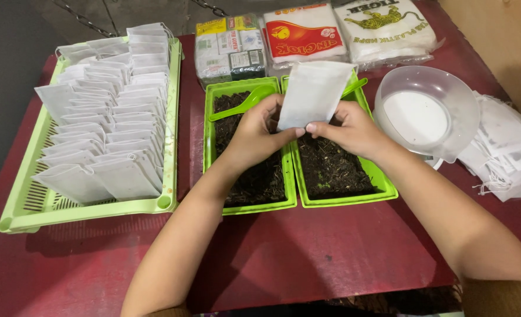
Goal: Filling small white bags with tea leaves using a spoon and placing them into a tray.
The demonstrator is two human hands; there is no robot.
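Flat papery white pouch (314,94) between fingers (307,127)

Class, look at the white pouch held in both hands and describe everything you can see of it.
The small white rectangular pouch looks like thin, matte filter paper or fabric, plain and unprinted on the side shown. It looks flat and is held upright, tilted slightly to the right, above the two green plastic trays of dark loose leaves. The left hand pinches its lower left edge and the right hand its lower right corner. Its top overlaps the green plastic spoon behind it in this view.
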